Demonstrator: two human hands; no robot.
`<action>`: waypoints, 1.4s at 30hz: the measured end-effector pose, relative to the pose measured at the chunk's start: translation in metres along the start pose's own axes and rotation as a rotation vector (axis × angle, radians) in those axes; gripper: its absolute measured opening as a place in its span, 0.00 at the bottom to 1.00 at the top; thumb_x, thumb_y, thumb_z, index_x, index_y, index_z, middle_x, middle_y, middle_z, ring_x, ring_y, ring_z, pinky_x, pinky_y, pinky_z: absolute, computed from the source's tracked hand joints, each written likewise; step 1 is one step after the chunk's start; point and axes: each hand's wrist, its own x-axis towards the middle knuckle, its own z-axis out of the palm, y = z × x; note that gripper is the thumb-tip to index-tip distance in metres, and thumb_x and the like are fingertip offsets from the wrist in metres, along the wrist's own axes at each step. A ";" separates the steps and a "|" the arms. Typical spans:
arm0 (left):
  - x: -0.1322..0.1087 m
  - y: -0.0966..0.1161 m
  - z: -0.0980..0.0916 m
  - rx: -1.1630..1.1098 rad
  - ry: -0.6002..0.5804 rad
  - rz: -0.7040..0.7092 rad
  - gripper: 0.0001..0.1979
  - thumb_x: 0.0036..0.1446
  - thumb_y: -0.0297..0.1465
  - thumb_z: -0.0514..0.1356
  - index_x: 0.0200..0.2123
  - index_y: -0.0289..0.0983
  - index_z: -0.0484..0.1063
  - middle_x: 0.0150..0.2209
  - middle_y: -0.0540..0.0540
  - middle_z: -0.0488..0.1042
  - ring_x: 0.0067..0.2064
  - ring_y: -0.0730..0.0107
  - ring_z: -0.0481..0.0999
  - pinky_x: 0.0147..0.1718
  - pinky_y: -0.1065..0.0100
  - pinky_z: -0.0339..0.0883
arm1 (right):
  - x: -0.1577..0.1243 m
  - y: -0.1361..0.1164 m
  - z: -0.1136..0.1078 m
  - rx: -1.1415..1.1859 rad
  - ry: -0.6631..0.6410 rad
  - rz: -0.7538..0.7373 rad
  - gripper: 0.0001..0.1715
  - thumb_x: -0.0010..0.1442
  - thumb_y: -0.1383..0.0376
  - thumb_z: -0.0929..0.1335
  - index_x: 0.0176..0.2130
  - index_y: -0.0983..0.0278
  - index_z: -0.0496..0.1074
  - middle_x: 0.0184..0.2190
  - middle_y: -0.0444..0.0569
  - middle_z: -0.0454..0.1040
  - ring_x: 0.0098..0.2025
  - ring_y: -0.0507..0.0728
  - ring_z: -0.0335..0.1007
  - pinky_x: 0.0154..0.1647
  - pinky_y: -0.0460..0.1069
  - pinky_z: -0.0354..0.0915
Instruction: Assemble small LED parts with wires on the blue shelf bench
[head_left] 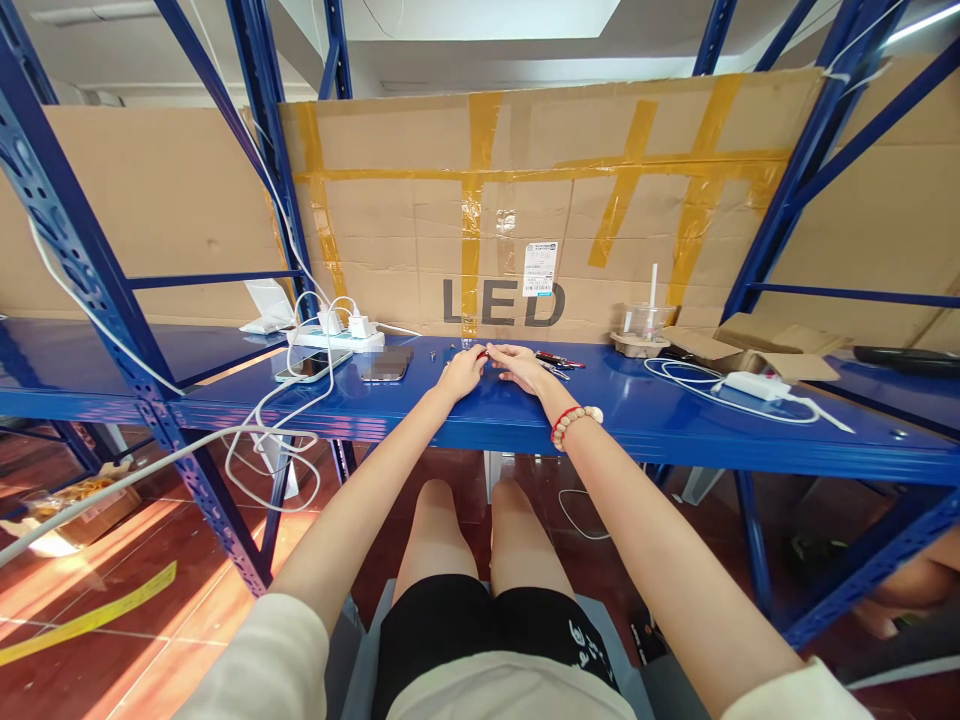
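Observation:
Both hands meet above the blue shelf top (495, 420), fingertips together. My left hand (462, 374) is closed in a pinch around something small and reddish, too small to name. My right hand (517, 366) pinches at the same spot with thumb and forefinger, its other fingers loosely curled; a beaded bracelet (576, 424) circles that wrist. Just right of it lie several pens (559, 360), dark and red, partly covered by the hand. Left of my left hand are tiny dark pieces (433, 355) and a dark phone (387, 364) lying flat.
A white power strip (337, 338) with plugged-in chargers and looping cables stands left, beside another phone (315, 367). To the right are a clear cup with a straw (646, 320), a white adapter (756, 386) with cable, and an opened carton (750, 345). Cardboard (405, 230) closes the back; blue posts (112, 250) flank the shelf.

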 end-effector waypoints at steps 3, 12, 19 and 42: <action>0.001 -0.001 0.001 -0.018 0.013 -0.030 0.15 0.58 0.31 0.44 0.45 0.38 0.65 0.32 0.45 0.73 0.38 0.65 0.71 0.41 0.63 0.63 | -0.001 0.000 0.001 0.000 0.003 -0.002 0.14 0.44 0.59 0.73 0.30 0.65 0.74 0.31 0.47 0.72 0.28 0.47 0.64 0.19 0.39 0.60; 0.003 -0.003 0.005 -0.139 0.072 -0.071 0.15 0.58 0.31 0.44 0.47 0.40 0.62 0.29 0.47 0.72 0.35 0.67 0.71 0.40 0.64 0.63 | 0.000 0.001 -0.002 0.012 -0.019 0.006 0.08 0.50 0.62 0.70 0.33 0.62 0.73 0.34 0.45 0.73 0.28 0.46 0.65 0.22 0.38 0.60; -0.001 0.002 0.001 -0.123 0.054 -0.016 0.17 0.57 0.30 0.44 0.51 0.42 0.57 0.28 0.49 0.70 0.33 0.68 0.71 0.39 0.65 0.63 | 0.005 0.002 -0.003 0.059 0.007 0.047 0.07 0.50 0.64 0.70 0.33 0.62 0.73 0.34 0.45 0.73 0.29 0.46 0.65 0.23 0.39 0.61; 0.003 0.000 0.004 -0.075 0.024 -0.210 0.17 0.59 0.36 0.43 0.45 0.40 0.65 0.40 0.43 0.73 0.42 0.61 0.71 0.44 0.58 0.62 | 0.004 0.001 0.000 -0.028 -0.020 0.029 0.11 0.45 0.65 0.72 0.34 0.63 0.74 0.36 0.46 0.73 0.28 0.47 0.65 0.22 0.40 0.61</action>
